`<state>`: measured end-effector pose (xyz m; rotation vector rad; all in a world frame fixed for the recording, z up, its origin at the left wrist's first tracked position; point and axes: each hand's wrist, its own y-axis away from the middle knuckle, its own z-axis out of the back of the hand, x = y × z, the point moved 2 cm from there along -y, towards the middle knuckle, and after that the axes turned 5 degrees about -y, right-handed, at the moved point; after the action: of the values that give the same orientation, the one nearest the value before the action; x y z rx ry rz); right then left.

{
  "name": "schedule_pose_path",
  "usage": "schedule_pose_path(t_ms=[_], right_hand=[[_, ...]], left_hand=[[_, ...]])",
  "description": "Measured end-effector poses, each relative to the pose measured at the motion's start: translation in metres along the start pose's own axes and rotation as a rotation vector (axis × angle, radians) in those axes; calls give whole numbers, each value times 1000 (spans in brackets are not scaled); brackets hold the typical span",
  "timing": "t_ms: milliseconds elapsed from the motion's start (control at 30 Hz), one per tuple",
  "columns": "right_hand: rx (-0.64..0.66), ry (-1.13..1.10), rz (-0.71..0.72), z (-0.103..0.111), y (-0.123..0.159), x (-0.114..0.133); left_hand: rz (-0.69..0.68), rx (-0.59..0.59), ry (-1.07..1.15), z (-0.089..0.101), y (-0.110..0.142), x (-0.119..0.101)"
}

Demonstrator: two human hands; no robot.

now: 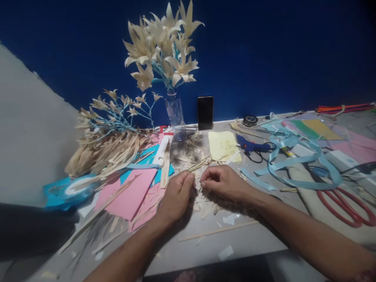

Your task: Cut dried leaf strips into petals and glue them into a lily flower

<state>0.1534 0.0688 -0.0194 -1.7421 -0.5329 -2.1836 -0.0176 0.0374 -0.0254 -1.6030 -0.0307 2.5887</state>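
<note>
My left hand [178, 192] is closed, thumb pressed against the fingers, over the middle of the table. Just right of it, my right hand [222, 181] is curled in a pinch, its fingertips a small gap away. Whatever the fingertips hold is too small or hidden to make out. Dry husk scraps [205, 210] lie beneath and between both hands. Thin dry stalks [201, 162] lie just beyond the fingers. Pink paper [135, 192] is to the left of my left hand, and a yellow paper sheet [223, 145] lies beyond my right hand.
Husk flowers [167, 51] stand in a clear bottle [174, 111] by the blue wall. Smaller flowers [117, 111] and dried husks [102, 154] lie left. A phone [205, 113] leans upright. Rightward are a blue glue gun [253, 145], looped blue ribbon [304, 182] and red-handled scissors [342, 207].
</note>
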Motion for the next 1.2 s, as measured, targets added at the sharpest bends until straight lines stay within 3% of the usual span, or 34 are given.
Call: schedule_pose_path(t_ms=[200,367,467,800,867,1200], right_hand=[[-58,-25,28,8,-4,-3],[-92,-379,-126,-2,-5,-12],[-55,-545,-198,-10,-5,-16],[-2,-556,-106,-7,-1,-12],[-23,-501,-55,-5,0,-11],[-139,179,226,-4,3,-9]], left_hand=[[27,-11,99,5,-4,4],[-31,-92,193,9,-2,-3],[-113,-62,163,5,1,-7],[-151,-109,-27,-2,0,-7],[-144,-106,-36,-3,1,-8],[-66,-62,-34,-5,3,-5]])
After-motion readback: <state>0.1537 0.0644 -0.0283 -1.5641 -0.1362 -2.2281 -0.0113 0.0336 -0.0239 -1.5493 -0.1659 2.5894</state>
